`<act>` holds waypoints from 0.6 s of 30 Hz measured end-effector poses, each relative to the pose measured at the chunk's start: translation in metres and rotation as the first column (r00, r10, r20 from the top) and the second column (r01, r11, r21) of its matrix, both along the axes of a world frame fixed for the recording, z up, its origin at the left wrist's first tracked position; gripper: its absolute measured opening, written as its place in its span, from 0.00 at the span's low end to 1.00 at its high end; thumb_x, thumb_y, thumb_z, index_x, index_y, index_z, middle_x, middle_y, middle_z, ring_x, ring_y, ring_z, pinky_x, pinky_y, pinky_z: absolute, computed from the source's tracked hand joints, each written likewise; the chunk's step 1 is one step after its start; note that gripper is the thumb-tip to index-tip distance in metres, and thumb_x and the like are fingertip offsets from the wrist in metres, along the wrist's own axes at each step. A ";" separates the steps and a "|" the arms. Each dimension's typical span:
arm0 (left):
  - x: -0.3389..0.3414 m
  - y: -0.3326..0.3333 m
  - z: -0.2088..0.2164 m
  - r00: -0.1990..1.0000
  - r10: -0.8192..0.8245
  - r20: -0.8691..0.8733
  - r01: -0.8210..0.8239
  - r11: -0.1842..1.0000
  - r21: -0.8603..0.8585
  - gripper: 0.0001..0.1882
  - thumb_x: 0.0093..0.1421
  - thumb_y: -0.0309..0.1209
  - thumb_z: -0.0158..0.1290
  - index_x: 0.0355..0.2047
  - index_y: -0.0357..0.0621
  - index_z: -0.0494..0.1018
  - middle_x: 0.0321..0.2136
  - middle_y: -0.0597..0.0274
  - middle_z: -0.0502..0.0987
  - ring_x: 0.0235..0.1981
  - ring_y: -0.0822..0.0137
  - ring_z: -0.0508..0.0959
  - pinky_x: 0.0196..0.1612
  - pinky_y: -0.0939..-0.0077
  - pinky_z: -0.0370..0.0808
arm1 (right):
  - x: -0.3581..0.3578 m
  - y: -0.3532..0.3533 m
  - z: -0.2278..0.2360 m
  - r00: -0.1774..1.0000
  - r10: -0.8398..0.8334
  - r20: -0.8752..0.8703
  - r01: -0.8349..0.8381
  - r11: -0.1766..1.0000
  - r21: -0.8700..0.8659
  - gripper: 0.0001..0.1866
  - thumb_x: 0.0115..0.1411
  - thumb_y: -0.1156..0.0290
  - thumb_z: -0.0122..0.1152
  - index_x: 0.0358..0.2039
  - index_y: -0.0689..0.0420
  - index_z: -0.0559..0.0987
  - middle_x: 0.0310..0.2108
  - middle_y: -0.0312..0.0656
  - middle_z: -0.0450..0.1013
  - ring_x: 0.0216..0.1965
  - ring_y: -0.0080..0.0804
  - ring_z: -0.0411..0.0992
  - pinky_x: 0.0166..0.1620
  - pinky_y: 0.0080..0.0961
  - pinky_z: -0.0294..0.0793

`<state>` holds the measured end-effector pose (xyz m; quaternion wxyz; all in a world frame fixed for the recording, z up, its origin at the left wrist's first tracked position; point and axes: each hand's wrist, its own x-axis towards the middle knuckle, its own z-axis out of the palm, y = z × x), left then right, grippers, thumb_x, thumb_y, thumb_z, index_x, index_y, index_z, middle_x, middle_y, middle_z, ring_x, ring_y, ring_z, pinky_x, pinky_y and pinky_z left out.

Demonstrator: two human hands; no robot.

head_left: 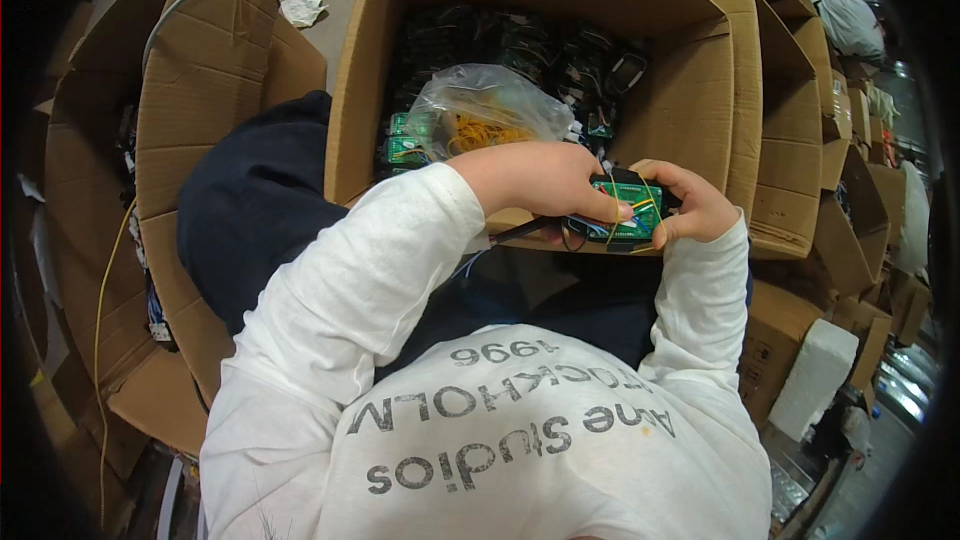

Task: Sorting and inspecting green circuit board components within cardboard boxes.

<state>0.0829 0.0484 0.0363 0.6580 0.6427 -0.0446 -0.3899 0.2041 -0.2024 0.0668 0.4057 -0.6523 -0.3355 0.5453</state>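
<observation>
A green circuit board (637, 205) in a black frame is held over the near edge of the open cardboard box. My left hand (560, 185) is closed on the board's left part, thumb pressed on its face. My right hand (698, 204) grips the right end, its fingertips at a thin yellow rubber band (654, 198) that crosses the board. Another yellow strand runs over the board near my left thumb. Black, white and blue wires hang from the left side. The fingers beneath the board are mostly hidden.
The cardboard box (680, 90) contains stacked dark boards (530, 40) and a clear plastic bag (545, 110) of yellow rubber bands (485, 132). More open boxes flank my legs on the left (200, 70) and right (785, 90). A white foam block (815, 380) stands at the lower right.
</observation>
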 end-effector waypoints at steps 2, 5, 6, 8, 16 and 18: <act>0.002 -0.001 -0.001 1.000 -0.001 -0.014 0.000 1.000 -0.022 0.29 0.64 0.52 0.62 0.42 0.31 0.79 0.29 0.59 0.82 0.25 0.72 0.81 0.31 0.78 0.81 | 0.006 -0.002 -0.004 0.998 0.016 -0.061 -0.016 1.000 0.010 0.46 0.40 0.55 0.86 0.57 0.62 0.74 0.52 0.37 0.73 0.56 0.27 0.68 0.61 0.26 0.65; 0.004 -0.004 0.001 1.000 0.002 -0.007 -0.002 1.000 -0.022 0.28 0.64 0.52 0.61 0.41 0.33 0.80 0.27 0.59 0.83 0.24 0.71 0.81 0.31 0.77 0.80 | 0.012 -0.006 -0.006 0.991 0.015 -0.136 -0.004 0.997 0.080 0.44 0.42 0.56 0.86 0.56 0.62 0.74 0.52 0.37 0.73 0.56 0.27 0.69 0.61 0.26 0.65; 0.006 -0.004 0.001 1.000 0.006 0.014 -0.006 1.000 -0.001 0.28 0.63 0.53 0.61 0.41 0.35 0.81 0.26 0.58 0.83 0.23 0.70 0.82 0.30 0.75 0.79 | 0.013 -0.006 -0.008 0.990 0.013 -0.140 -0.002 0.997 0.081 0.44 0.42 0.56 0.86 0.56 0.62 0.74 0.52 0.37 0.73 0.56 0.27 0.69 0.61 0.26 0.65; 0.008 -0.004 -0.005 1.000 0.003 0.010 -0.003 1.000 0.031 0.28 0.63 0.53 0.61 0.42 0.35 0.80 0.27 0.60 0.83 0.24 0.71 0.81 0.30 0.76 0.79 | 0.015 -0.004 -0.011 0.999 0.019 -0.049 -0.016 0.999 0.051 0.38 0.46 0.63 0.84 0.54 0.62 0.75 0.50 0.36 0.73 0.53 0.26 0.70 0.58 0.25 0.68; 0.010 -0.014 -0.036 0.967 0.003 0.254 -0.111 0.905 0.412 0.27 0.64 0.51 0.60 0.43 0.36 0.79 0.29 0.49 0.82 0.31 0.55 0.84 0.36 0.64 0.79 | 0.012 0.012 -0.050 0.967 -0.058 0.249 0.061 0.998 -0.003 0.24 0.50 0.76 0.75 0.48 0.63 0.77 0.44 0.39 0.73 0.47 0.29 0.71 0.53 0.27 0.69; 0.009 -0.016 -0.037 0.908 0.118 0.401 -0.301 0.852 0.428 0.25 0.64 0.50 0.59 0.43 0.35 0.78 0.29 0.44 0.82 0.33 0.49 0.83 0.39 0.57 0.77 | 0.013 0.018 -0.053 0.878 -0.096 0.469 0.040 0.991 0.129 0.24 0.51 0.77 0.72 0.49 0.63 0.77 0.43 0.39 0.73 0.46 0.30 0.71 0.53 0.27 0.70</act>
